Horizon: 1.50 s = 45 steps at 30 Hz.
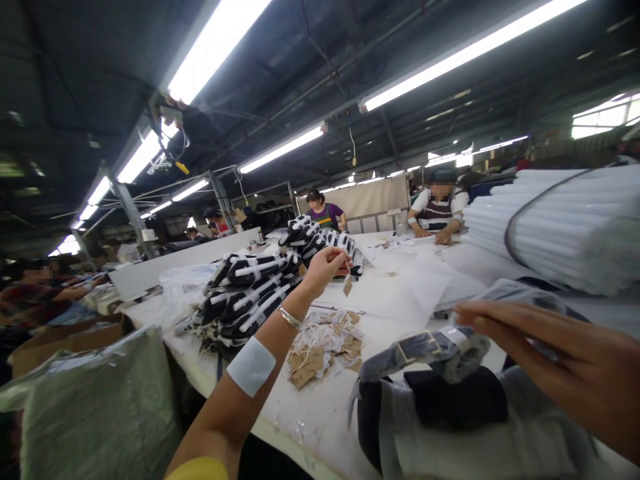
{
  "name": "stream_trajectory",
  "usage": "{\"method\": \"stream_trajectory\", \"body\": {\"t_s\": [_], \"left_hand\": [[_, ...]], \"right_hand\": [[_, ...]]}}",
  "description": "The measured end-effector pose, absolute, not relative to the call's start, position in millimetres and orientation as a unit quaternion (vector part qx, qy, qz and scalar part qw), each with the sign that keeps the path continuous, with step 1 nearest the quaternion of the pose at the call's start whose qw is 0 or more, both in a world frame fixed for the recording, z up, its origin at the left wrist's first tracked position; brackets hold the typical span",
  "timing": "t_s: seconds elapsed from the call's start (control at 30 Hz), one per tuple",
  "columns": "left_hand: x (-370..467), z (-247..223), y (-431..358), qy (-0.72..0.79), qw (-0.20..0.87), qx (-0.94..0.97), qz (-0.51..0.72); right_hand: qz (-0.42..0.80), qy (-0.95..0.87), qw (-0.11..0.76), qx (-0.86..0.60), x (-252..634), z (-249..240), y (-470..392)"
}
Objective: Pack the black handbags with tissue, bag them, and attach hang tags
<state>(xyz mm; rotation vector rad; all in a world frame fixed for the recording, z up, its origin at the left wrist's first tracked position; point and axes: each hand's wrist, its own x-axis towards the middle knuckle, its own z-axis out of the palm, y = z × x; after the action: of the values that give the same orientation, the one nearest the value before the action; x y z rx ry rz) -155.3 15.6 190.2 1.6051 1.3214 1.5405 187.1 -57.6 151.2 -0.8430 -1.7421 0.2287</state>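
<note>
We've got overhead tube lights blown out to white, plus glare from the window at far right, against a dim ceiling. Table reads bright, with deep shadow below its near edge. We see wide-angle stretch toward the borders; the right hand looks soft.

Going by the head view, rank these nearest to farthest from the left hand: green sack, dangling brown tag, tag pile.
From the left hand:
1. Dangling brown tag, hanging below it.
2. Tag pile, lower down on the table.
3. Green sack, at lower left.
</note>
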Motion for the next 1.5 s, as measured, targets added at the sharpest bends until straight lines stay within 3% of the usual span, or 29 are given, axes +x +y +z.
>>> {"method": "stream_trajectory", "body": {"t_s": [0.1, 0.3, 0.4, 0.7, 0.87, 1.03, 1.23, 1.5], "left_hand": [[-133.1, 226.0, -4.2, 0.439, 0.300, 0.606, 0.592], [-83.0, 269.0, -43.9, 0.357, 0.348, 0.632, 0.593], [-61.2, 276.4, -60.5, 0.331, 0.371, 0.641, 0.585], [-25.1, 273.7, -90.8, 0.299, 0.398, 0.628, 0.598], [-19.1, 259.8, -96.4, 0.330, 0.357, 0.641, 0.594], [-17.2, 244.6, -98.9, 0.355, 0.346, 0.649, 0.577], [-5.3, 231.3, -103.5, 0.366, 0.398, 0.638, 0.548], [3.7, 222.7, -109.3, 0.369, 0.392, 0.693, 0.479]], "right_hand": [[0.133, -0.789, 0.516, -0.306, 154.4, 185.4, -52.1], [0.358, -0.754, 0.510, -0.208, 108.5, 204.5, -39.8], [0.447, -0.705, 0.513, -0.198, 105.6, 202.7, -49.2], [0.564, -0.628, 0.488, -0.221, 142.3, 183.8, -82.3], [0.441, -0.707, 0.467, -0.296, 166.0, 163.8, -89.6], [0.168, -0.718, 0.553, -0.387, 183.5, 145.1, -93.0], [-0.088, -0.741, 0.591, -0.306, 194.7, 135.6, -99.5], [-0.279, -0.730, 0.558, -0.280, 212.4, 135.3, -107.7]]}}
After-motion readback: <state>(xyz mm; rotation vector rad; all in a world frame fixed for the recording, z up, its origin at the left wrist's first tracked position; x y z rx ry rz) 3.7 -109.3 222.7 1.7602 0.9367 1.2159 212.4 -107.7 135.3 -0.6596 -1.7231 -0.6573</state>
